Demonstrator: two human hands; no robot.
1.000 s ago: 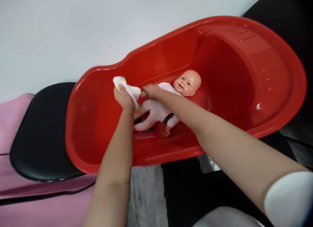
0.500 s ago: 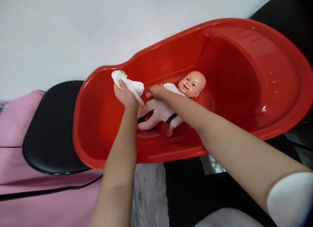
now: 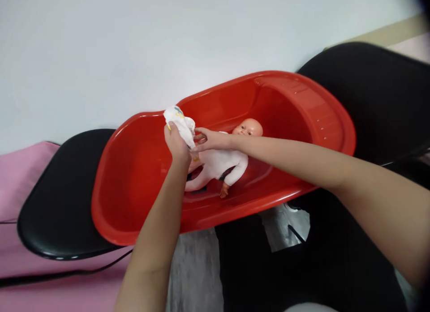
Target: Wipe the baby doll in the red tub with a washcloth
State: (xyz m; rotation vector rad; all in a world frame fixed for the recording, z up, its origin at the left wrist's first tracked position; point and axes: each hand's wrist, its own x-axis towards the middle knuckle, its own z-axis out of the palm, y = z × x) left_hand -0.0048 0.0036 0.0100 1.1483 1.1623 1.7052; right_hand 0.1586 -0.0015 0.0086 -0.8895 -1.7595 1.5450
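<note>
Head view: a doll (image 3: 220, 162) is lying in a red tub (image 3: 134, 191). Over the tub, the left hand (image 3: 174, 142) is gripping a white cloth (image 3: 184, 127); the half-open right hand (image 3: 213, 141) is hovering beside it, contact unclear. Cloth handling seems underway, likely calling for right-hand closing.

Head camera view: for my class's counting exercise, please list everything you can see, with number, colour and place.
Tub: one, red, across the middle
Doll: one, pale clothing, lying in the tub
Cloth: one, white with yellow and blue marks, in the left hand
Seats: two, black, at either end of the tub
Pink covering: count unclear, pink, picture's left edge
Background surface: one, whitish, behind the tub
Floor: grey, bottom centre
Left hand: one, bare, gripping the cloth
Right hand: one, bare, at the cloth's edge, contact unclear
Forearms: two, bare, reaching in from below and the right
</note>
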